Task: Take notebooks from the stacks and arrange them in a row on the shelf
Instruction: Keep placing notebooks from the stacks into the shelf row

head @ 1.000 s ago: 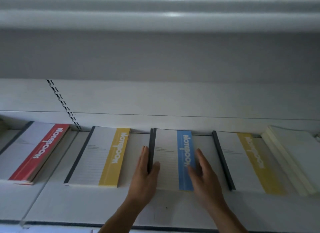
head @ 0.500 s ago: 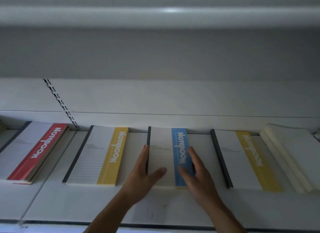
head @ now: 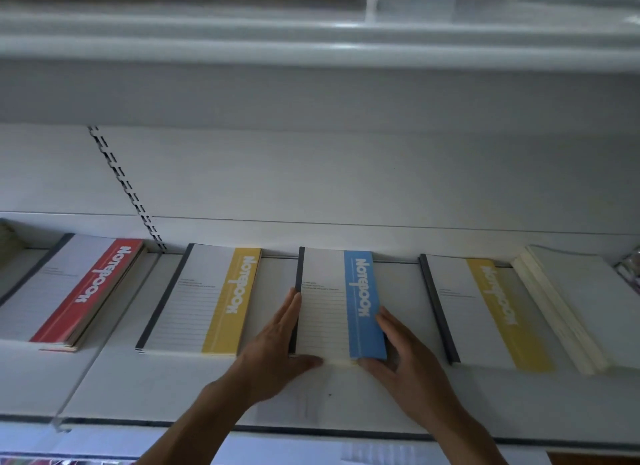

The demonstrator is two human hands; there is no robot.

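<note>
Thumbs have dropped off the cover to the near edge of the blue notebook (head: 329, 305), mid-row on the shelf (head: 346, 405); left hand (head: 277, 353) & right hand (head: 410, 364) spread flat vs. its sides, so prob. squared, placed.

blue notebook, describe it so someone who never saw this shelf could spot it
On the white shelf, notebooks lie flat in a row. The blue notebook is the middle one, with a left hand and a right hand touching its side edges. It alone has a blue band with white lettering; the notebook on its left and the notebook on its right have yellow bands.
</note>
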